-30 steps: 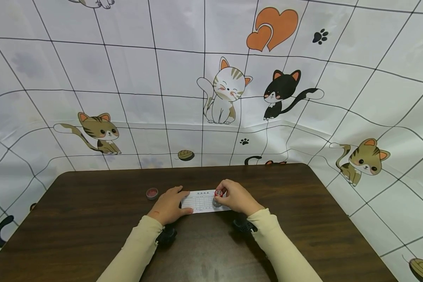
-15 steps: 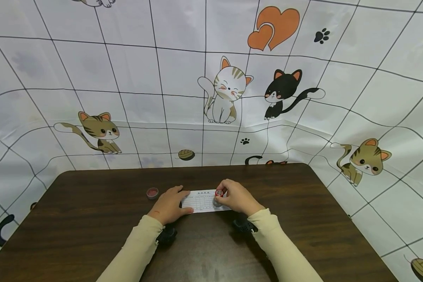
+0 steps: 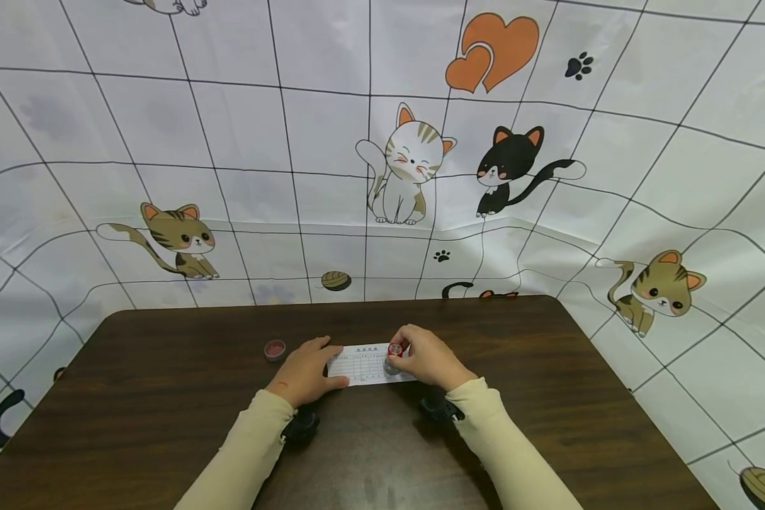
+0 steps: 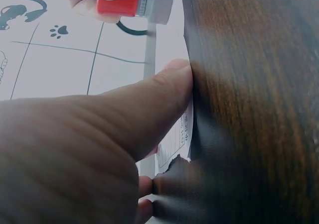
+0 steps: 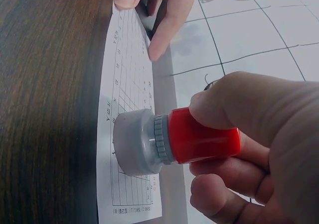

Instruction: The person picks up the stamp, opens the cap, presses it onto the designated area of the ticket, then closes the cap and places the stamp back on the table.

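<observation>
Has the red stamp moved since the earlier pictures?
No: in the head view, the red stamp shows no visible shift either way against the table edge behind it.

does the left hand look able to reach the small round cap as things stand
Probably yes: the left hand is close to the small round cap with nothing visible between them, though it would likely have to lift off the printed form first.

Stamp [image 5: 167,140]: red handle [image 5: 207,144], grey base [image 5: 133,142]. Slip [image 3: 363,365]: white, dark ruled grid. Container [image 3: 275,350] at slip's nine o'clock: dull red, grey-rimmed. Table [image 3: 370,453]: brown woodgrain. Backdrop [image 3: 331,202]: white, black grid, orange hearts [image 3: 513,44] at one o'clock.
</observation>
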Motion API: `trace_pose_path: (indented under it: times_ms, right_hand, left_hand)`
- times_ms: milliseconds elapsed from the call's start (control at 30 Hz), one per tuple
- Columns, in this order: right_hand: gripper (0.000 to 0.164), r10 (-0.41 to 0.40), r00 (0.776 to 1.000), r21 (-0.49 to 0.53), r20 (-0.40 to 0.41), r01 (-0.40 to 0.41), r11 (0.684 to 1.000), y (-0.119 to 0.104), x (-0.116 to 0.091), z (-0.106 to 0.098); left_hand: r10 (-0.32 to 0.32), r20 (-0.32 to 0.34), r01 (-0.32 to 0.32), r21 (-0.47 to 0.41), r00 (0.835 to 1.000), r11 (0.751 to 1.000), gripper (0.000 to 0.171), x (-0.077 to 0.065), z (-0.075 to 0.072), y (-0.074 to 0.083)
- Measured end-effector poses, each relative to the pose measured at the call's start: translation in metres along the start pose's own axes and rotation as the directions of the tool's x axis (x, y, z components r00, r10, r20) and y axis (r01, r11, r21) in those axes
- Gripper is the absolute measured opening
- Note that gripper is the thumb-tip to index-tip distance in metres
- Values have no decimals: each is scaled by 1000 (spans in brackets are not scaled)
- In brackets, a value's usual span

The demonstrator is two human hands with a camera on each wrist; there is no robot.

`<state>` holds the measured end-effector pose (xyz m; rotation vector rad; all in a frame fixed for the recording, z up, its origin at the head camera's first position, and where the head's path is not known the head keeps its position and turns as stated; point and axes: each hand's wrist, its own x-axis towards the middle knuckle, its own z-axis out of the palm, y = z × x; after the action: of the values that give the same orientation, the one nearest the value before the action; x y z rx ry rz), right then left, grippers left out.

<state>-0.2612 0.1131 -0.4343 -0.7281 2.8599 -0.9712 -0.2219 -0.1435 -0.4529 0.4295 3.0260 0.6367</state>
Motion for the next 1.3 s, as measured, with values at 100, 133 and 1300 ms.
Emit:
trace_pose_path:
  times_ms: [100,133,1300]
  right_hand:
    - [13,0,1000,-6,-3,0,1000,0,0,0]
    - [13,-1,1000,-6,-3,1,1000,0,0,1]
    - [13,3,1000,-20,10,-3,1000,-1,-2,-1]
  left_hand:
    - [0,2,0,-3,1000,1000,67,0,0,0]
    - [4,4,-4,1,1000,1000,68,-1,-1,0]
    - [47,106,-48,7,993,999,68,-4,-7,-3]
